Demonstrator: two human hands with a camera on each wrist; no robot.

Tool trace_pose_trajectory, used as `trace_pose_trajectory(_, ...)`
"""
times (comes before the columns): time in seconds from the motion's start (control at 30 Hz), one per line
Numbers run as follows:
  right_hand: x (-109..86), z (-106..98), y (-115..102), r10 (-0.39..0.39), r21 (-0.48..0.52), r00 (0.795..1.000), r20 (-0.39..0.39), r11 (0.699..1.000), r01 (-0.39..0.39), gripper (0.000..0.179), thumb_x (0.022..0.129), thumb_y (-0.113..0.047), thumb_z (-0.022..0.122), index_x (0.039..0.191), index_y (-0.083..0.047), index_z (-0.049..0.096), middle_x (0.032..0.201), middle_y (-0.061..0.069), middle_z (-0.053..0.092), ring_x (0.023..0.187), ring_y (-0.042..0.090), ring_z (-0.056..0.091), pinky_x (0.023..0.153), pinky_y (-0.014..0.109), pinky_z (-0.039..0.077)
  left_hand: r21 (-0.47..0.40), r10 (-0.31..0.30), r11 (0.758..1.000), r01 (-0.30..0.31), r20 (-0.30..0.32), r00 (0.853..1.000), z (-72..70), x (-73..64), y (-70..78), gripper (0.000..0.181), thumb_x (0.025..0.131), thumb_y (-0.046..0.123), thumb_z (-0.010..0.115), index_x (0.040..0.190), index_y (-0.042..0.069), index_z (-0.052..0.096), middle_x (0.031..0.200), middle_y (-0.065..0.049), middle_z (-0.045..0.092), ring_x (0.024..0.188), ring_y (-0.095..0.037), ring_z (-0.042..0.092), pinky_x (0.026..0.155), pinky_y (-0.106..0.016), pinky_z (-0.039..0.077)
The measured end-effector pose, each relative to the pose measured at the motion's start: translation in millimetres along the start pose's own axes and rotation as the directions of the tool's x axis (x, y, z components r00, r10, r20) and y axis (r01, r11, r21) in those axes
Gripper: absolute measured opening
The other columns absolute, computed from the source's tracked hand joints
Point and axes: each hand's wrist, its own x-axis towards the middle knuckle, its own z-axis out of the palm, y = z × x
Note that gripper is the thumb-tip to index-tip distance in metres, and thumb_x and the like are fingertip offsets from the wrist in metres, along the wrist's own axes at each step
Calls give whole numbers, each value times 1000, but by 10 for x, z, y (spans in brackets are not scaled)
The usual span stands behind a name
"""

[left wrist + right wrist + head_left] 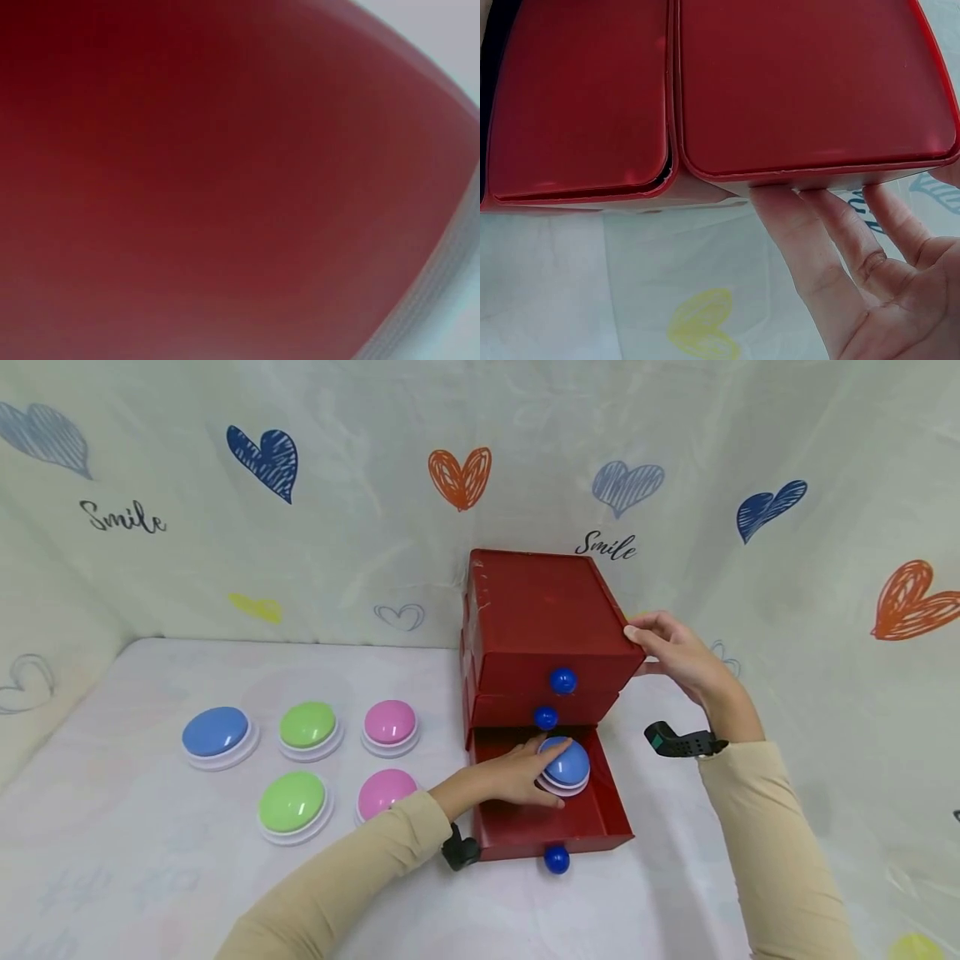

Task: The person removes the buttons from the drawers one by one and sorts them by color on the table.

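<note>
A red drawer box [555, 602] stands on the table with its bottom drawer [517, 839] pulled out. In that drawer sits a blue push button [567, 766] on a white round base. My left hand [517, 774] reaches in from the left and holds this button, index finger over the dome and thumb at its near side. Only blurred red fills most of the left wrist view, so the fingers are hidden there. My right hand [686, 660] rests against the box's upper right edge, thumb on top. In the right wrist view its straight fingers [810, 255] touch the box's side.
To the left on the white table lie another blue button [215, 732], two green buttons [307, 724] and two pink buttons [389, 722]; my left forearm partly covers the nearer pink one. Blue ball knobs [557, 859] mark the drawers. A heart-patterned cloth [337, 552] hangs behind.
</note>
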Motion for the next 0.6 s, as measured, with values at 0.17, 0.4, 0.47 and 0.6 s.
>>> trace_pose_trajectory(0.17, 17, 2, -2, -7, -3, 1000, 12, 1000, 7, 31, 96, -35, 47, 119, -16, 41, 106, -8, 53, 86, 5, 60, 74, 23, 54, -2, -6, 1000, 6, -3, 1000, -1, 5, -8, 88, 83, 41, 67, 150, 28, 11, 156, -11, 10, 142, -32, 17, 105, -50, 36)
trace_pose_trajectory(0.4, 23, 8, -1, 1, -4, 1000, 10, 1000, -1, 31, 96, -35, 47, 119, -16, 41, 106, -8, 53, 86, 6, 61, 74, 23, 54, -4, 19, 1000, -20, -54, 998, 10, 11, -30, 82, 82, 38, 69, 147, 27, 22, 150, -11, 24, 136, -29, 29, 100, -45, 42)
trace_pose_trajectory(0.47, 28, 8, 1, 1, 0, 1000, 15, 1000, -1, 30, 96, -35, 47, 119, -16, 41, 106, -8, 53, 86, 5, 60, 74, 23, 54, -3, 21, 1000, -21, -68, 997, 12, 11, -36, 78, 81, 37, 70, 145, 27, 27, 147, -10, 28, 134, -28, 32, 99, -43, 44)
trace_pose_trajectory(0.6, 34, 10, -1, -3, 7, 1000, 20, 1000, 3, 29, 96, -34, 47, 119, -16, 41, 105, -8, 53, 86, 5, 61, 73, 23, 54, 34, 28, 999, -25, -89, 996, 24, 3, -37, 69, 80, 35, 71, 139, 29, 35, 141, -8, 35, 129, -25, 37, 96, -40, 47)
